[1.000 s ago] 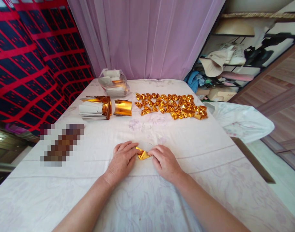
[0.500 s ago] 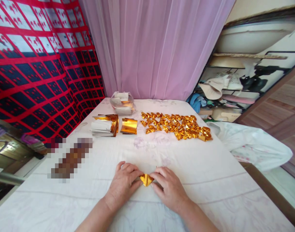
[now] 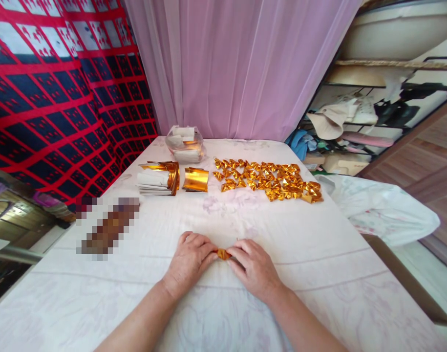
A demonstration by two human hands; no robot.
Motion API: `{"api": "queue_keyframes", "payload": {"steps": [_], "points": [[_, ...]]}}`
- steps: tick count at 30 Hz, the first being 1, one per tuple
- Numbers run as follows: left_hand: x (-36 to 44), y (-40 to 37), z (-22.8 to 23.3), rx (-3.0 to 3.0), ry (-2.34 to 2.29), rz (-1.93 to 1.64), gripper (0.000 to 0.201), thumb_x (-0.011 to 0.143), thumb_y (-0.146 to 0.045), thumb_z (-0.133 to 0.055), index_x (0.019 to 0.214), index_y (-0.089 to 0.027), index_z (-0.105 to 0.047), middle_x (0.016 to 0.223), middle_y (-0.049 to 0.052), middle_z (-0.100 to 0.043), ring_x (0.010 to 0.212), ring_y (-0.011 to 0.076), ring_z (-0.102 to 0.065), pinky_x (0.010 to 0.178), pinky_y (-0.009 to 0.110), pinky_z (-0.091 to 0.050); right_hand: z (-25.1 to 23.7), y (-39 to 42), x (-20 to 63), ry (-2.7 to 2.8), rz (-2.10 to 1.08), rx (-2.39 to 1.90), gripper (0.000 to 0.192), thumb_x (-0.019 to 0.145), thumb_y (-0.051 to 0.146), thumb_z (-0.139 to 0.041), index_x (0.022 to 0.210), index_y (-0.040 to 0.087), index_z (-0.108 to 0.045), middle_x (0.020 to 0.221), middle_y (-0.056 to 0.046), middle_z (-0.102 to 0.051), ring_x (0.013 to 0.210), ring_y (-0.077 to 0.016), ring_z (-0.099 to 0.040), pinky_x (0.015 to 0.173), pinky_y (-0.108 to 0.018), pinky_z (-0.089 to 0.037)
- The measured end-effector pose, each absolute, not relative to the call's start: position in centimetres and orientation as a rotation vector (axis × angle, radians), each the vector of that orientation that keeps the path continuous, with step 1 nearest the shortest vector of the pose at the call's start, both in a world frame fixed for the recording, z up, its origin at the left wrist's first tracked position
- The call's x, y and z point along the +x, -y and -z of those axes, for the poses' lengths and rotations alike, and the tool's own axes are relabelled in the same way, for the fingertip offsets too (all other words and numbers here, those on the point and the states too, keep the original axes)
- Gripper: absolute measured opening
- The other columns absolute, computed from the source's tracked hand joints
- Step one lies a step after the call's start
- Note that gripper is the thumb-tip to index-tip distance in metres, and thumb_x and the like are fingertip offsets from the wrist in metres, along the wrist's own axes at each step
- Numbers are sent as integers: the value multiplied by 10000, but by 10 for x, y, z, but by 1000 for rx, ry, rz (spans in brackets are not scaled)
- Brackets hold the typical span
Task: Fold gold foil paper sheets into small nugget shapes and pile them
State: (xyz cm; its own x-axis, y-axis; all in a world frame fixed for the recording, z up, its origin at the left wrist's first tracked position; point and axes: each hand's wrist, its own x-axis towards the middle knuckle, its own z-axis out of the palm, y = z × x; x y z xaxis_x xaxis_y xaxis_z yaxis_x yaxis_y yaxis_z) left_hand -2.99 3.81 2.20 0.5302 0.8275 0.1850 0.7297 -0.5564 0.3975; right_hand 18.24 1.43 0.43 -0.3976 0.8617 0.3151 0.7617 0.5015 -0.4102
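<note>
folded pieces [image 3: 269, 179] behind hands, sheet stack [image 3: 158, 178] to their left, bag [image 3: 184, 143] behind stack

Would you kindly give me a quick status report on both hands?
Left hand and right hand pinch gold foil piece on the tablecloth. Folded gold pieces lie farther back. Nothing between.

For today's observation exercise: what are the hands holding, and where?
A small gold foil piece, pinched at its two ends by fingers of left hand and right hand.

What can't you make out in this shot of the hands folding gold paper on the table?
Head view:
- Gold paper: mostly covered by left hand and right hand; fold shape unclear.
- Pixelated patch: blurred, unidentifiable.
- Plastic bag: contents too small.
- Shelf clutter: partly cut off by the edge.
</note>
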Motion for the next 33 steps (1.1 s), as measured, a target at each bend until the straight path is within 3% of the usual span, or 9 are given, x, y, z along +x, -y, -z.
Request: {"api": "queue_keyframes", "payload": {"steps": [6,11,19,33], "points": [[-31,-39,-21,2515,-1253,-516,194,848,-369,-672,997,-245,-682,965,31,-684,935,217,-580,903,411,-371,-4,-15,181,2275,-216,-1304,139,887,148,-568,954,219,-667,909,-45,-628,856,-192,-580,801,-329,-475],[-30,-39,-20,2521,-1258,-550,133,914,-231,-556,932,-252,-686,898,19,-681,888,192,-577,873,389,-372,-6,-13,180,2291,-219,-1332,147,878,139,-576,974,224,-647,913,-37,-625,856,-190,-571,782,-318,-460],[-32,-40,-17,2526,-1217,-549,157,931,-258,-541,881,-240,-688,817,5,-664,842,180,-561,850,374,-348,1,-14,182,2211,-294,-1290,169,944,200,-493,862,211,-640,837,-33,-613,805,-168,-559,742,-294,-426],[-27,-35,-26,2394,-1351,-457,176,933,-257,-493,895,-230,-662,851,1,-684,897,196,-570,942,430,-286,-5,-18,177,2225,-302,-1472,97,906,172,-532,855,203,-607,791,-14,-638,763,-167,-576,700,-281,-381]]}}
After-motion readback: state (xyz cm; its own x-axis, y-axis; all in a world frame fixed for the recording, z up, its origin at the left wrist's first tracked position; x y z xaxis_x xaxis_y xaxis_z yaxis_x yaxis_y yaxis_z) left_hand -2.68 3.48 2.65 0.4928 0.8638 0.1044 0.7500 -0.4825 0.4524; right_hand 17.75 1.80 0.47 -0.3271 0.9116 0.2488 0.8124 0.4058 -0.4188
